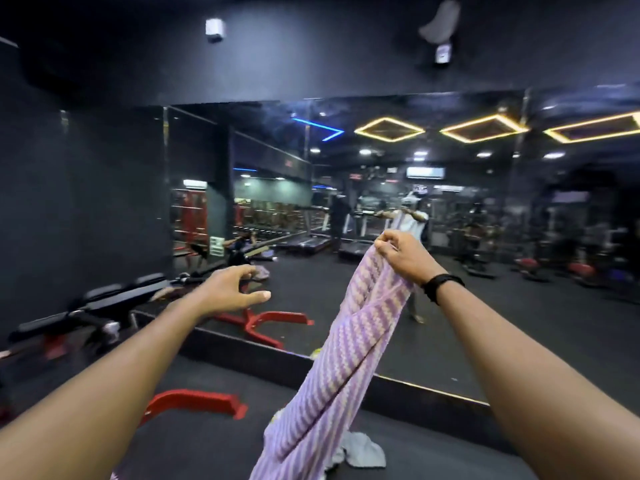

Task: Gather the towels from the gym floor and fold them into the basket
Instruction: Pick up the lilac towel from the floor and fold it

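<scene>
Item: purple-and-cream striped towel (349,344). Location: lifted off the gym floor (214,441), hanging in a twisted length from our right hand (403,256) at chest height down past the lower edge of view. Condition: bunched, not yet folded.

Item: right hand. Grip closed, pinching the towel's top edge between thumb and fingers; a black band sits at the wrist.

Item: left hand (230,289). Grip empty, fingers spread and loosely curved, held well apart from the towel, to its left.

Item: grey cloth (360,448). Lying crumpled on the floor just behind the hanging towel; we judge it a second towel yet to be gathered.

Item: basket. Not in view; we cannot tell what it holds.

Progress, as we judge it: early. One towel raised, none visibly folded; the fold, the grey cloth and placing in the basket are left.

Surroundings: wall mirror (450,271) ahead, weight bench (114,303) with red feet at left.
</scene>
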The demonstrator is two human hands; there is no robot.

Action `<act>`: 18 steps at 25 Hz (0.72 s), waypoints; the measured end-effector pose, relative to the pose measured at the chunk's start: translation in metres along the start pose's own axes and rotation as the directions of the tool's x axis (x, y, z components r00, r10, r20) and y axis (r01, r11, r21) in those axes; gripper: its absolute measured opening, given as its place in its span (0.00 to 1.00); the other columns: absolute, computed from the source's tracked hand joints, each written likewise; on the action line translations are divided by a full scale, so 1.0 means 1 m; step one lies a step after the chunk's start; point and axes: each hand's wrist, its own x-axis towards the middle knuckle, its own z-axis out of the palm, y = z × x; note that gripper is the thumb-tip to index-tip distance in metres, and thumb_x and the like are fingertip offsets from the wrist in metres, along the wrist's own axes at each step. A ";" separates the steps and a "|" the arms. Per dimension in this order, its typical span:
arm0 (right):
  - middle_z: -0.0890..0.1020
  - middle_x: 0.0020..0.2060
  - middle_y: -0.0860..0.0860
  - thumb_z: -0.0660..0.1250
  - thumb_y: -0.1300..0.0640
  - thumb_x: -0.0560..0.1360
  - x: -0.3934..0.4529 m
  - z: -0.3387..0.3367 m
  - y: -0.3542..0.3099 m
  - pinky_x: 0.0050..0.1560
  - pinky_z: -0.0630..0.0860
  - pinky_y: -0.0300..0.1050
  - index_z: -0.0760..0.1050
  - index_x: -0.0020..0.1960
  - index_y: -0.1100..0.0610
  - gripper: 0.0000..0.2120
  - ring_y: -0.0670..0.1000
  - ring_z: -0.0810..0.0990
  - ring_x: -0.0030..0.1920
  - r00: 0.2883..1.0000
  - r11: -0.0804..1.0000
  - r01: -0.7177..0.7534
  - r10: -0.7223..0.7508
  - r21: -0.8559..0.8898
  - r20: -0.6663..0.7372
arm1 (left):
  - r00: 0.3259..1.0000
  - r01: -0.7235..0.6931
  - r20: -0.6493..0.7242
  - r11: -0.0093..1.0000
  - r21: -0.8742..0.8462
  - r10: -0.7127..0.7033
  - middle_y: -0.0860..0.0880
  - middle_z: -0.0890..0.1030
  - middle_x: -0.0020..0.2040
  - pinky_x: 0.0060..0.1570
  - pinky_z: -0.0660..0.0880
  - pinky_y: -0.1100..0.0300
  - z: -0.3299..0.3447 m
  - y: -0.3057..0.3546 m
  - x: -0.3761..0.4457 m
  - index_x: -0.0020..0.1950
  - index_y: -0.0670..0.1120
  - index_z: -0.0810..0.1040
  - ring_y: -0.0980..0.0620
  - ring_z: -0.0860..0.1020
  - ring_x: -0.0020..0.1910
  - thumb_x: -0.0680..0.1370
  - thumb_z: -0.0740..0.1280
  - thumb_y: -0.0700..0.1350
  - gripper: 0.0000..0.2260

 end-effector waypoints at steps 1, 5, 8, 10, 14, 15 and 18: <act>0.77 0.37 0.51 0.62 0.61 0.78 -0.011 -0.023 0.020 0.43 0.65 0.43 0.72 0.37 0.55 0.11 0.51 0.75 0.43 1.000 0.999 -0.026 0.026 -0.019 -0.002 | 0.999 -0.031 0.020 0.999 -0.006 0.031 0.50 0.75 0.66 0.60 0.67 0.66 0.017 0.021 0.010 0.70 0.47 0.71 0.52 0.74 0.64 0.73 0.71 0.55 0.28; 0.81 0.41 0.57 0.63 0.60 0.78 -0.067 -0.134 0.124 0.46 0.69 0.46 0.78 0.42 0.63 0.09 0.55 0.78 0.44 0.986 0.975 -0.167 0.161 -0.150 -0.052 | 0.975 -0.163 0.137 0.984 -0.078 0.173 0.49 0.74 0.68 0.67 0.67 0.58 0.116 0.143 0.055 0.71 0.48 0.70 0.52 0.72 0.67 0.73 0.70 0.59 0.30; 0.81 0.40 0.54 0.63 0.60 0.78 -0.111 -0.210 0.183 0.48 0.71 0.45 0.78 0.43 0.61 0.08 0.51 0.77 0.44 0.972 0.950 -0.233 0.223 -0.206 -0.073 | 0.942 -0.245 0.201 0.960 -0.138 0.270 0.49 0.73 0.69 0.67 0.66 0.58 0.181 0.235 0.077 0.71 0.48 0.69 0.52 0.71 0.68 0.73 0.70 0.59 0.30; 0.80 0.40 0.52 0.63 0.60 0.78 -0.144 -0.262 0.220 0.47 0.70 0.43 0.77 0.42 0.58 0.07 0.49 0.76 0.43 0.959 0.927 -0.283 0.272 -0.247 -0.080 | 0.912 -0.298 0.234 0.937 -0.181 0.336 0.48 0.74 0.68 0.66 0.66 0.58 0.223 0.301 0.087 0.71 0.48 0.69 0.51 0.72 0.67 0.72 0.70 0.61 0.32; 0.79 0.36 0.47 0.64 0.60 0.77 -0.208 -0.354 0.291 0.48 0.70 0.41 0.75 0.37 0.51 0.10 0.46 0.76 0.41 0.908 0.865 -0.419 0.387 -0.276 -0.164 | 0.832 -0.395 0.299 0.878 -0.270 0.467 0.47 0.75 0.67 0.65 0.68 0.58 0.305 0.426 0.101 0.70 0.48 0.70 0.51 0.73 0.66 0.71 0.71 0.61 0.32; 0.79 0.36 0.46 0.65 0.60 0.77 -0.223 -0.372 0.305 0.48 0.70 0.41 0.74 0.36 0.50 0.11 0.46 0.76 0.41 0.895 0.851 -0.445 0.407 -0.278 -0.185 | 0.810 -0.418 0.312 0.861 -0.289 0.497 0.47 0.75 0.67 0.65 0.68 0.58 0.323 0.452 0.103 0.71 0.48 0.70 0.51 0.73 0.66 0.72 0.71 0.59 0.31; 0.79 0.36 0.46 0.65 0.58 0.77 -0.279 -0.431 0.350 0.46 0.70 0.39 0.74 0.37 0.49 0.11 0.44 0.76 0.41 0.826 0.784 -0.558 0.491 -0.273 -0.277 | 0.710 -0.506 0.354 0.790 -0.345 0.609 0.49 0.74 0.68 0.67 0.67 0.57 0.389 0.547 0.108 0.71 0.48 0.69 0.52 0.72 0.67 0.72 0.70 0.60 0.31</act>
